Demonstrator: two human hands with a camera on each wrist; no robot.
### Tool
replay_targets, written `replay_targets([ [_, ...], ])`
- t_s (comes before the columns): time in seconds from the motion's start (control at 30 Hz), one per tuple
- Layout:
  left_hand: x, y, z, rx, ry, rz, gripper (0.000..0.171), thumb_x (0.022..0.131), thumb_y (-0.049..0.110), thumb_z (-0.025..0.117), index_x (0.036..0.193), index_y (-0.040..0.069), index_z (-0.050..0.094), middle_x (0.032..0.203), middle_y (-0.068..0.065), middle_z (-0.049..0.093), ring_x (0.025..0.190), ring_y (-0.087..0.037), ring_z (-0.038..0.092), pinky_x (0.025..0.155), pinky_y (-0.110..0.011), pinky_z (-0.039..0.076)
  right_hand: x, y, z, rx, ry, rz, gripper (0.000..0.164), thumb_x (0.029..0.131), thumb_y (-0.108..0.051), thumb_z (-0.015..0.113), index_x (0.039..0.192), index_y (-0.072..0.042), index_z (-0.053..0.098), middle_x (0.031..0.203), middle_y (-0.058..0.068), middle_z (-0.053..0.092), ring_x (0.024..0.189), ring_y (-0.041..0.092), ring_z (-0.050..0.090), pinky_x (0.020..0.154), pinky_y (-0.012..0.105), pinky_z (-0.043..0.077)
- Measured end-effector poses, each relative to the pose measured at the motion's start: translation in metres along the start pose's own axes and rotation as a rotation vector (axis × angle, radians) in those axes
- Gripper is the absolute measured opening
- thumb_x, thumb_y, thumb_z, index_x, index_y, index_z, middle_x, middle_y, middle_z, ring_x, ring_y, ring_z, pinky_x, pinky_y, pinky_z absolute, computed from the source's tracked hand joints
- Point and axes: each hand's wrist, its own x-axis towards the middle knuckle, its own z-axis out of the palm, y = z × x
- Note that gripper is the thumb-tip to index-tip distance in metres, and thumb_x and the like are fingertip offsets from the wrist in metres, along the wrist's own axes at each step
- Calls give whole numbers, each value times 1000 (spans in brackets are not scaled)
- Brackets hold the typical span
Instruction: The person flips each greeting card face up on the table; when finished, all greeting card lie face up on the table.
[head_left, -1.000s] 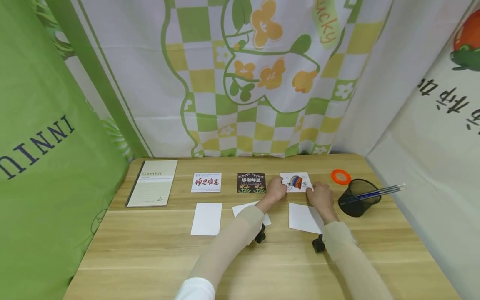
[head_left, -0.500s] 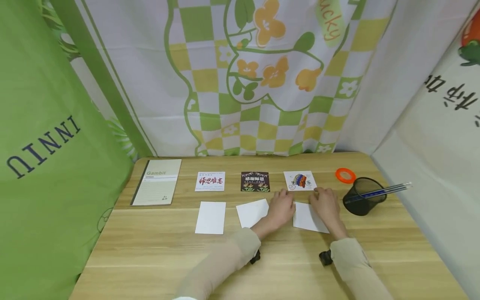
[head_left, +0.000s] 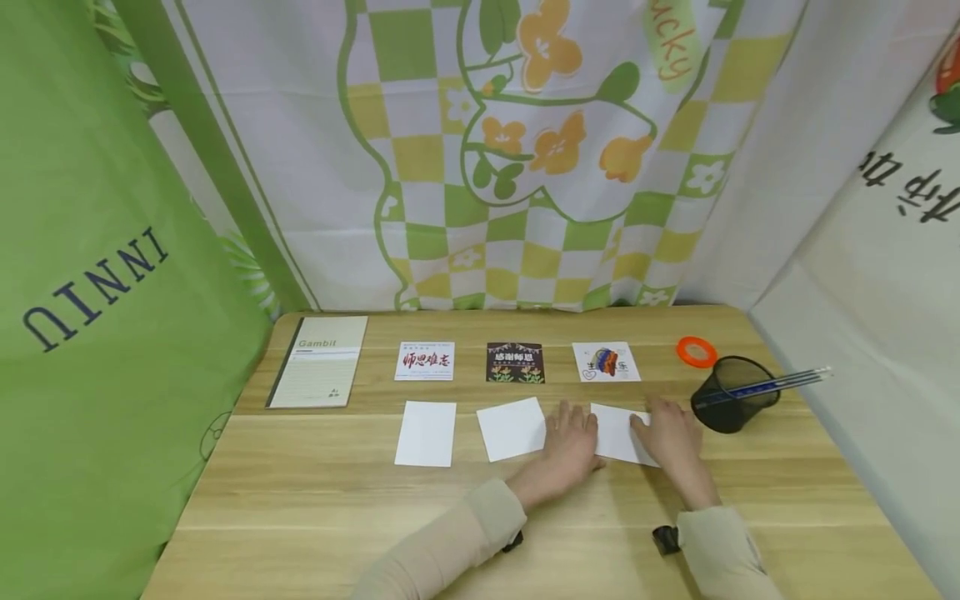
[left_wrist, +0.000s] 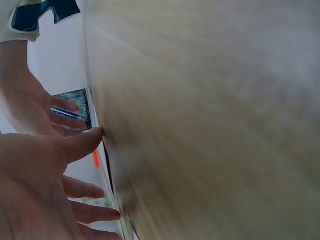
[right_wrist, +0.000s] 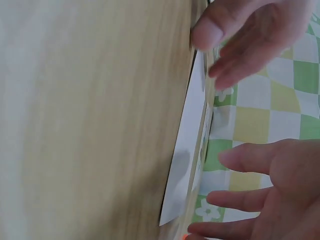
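Left hand [head_left: 568, 446], right hand [head_left: 671, 433] pulled back from printed card [head_left: 607, 362] to rightmost blank card [head_left: 617, 433] | both: fingers extended, 0 things gripped | card flat on table [head_left: 300, 500] between them — right hand hides part | mesh cup [head_left: 731, 404] just beside right hand — orange ring [head_left: 682, 352] near cup

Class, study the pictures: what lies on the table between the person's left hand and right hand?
A blank white card lies between the left hand and the right hand, as the head view shows.
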Motion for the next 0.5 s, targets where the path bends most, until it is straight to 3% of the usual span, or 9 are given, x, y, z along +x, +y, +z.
replay_targets([
  [0.17,0,1,2,18,-14,-1,76,83,56,65,139,8,50,143,-16,47,135,-38,36,105,-50,37,-9,-1,-2,13,-99,97,51,90,-25,59,126,11,49,118,38,54,102,61,46,77,72,39],
  [0.5,2,2,1,14,17,39,69,85,51,66,138,10,51,139,-18,50,131,-38,41,99,-52,42,-14,-7,6,28,-44,88,48,90,-23,60,122,12,52,111,38,57,94,58,52,72,68,43],
])
